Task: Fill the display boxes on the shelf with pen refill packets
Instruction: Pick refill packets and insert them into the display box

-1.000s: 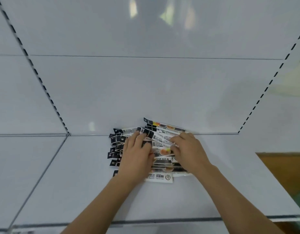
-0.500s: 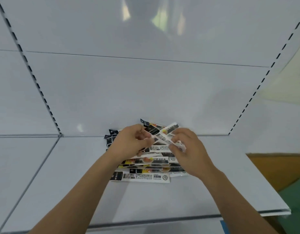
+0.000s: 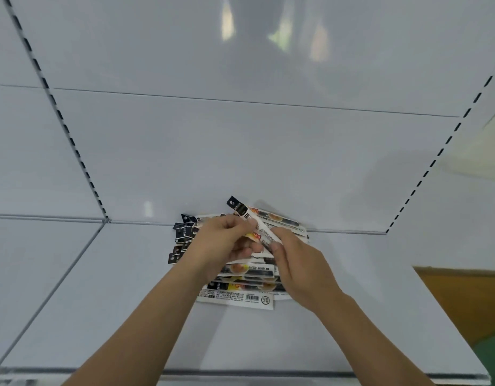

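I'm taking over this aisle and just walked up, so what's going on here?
A person is sorting pen refill packets on a white shelf. Both hands are lifted just above a loose pile of packets lying near the shelf's back panel. The left hand and right hand together pinch one packet, tilted with its black tab end pointing up and back. No display box is in view, so no packets can be seen boxed.
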Demonstrator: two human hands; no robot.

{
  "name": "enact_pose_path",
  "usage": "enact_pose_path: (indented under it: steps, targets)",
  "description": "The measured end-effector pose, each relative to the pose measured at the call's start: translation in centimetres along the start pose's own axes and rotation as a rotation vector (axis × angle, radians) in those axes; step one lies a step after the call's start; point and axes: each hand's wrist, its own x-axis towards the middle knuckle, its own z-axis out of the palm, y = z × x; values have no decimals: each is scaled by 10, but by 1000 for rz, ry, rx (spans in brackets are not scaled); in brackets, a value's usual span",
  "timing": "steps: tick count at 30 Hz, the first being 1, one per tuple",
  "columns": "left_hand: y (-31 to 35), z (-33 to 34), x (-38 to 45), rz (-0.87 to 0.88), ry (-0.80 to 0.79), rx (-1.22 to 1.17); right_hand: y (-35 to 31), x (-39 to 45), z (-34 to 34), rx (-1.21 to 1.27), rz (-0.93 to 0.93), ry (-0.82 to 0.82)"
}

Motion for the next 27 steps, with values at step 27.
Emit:
enact_pose_path:
  steps: [27]
  targets:
    - [-19, -16, -28, 205, 363, 18, 29, 25, 19, -258, -3, -155]
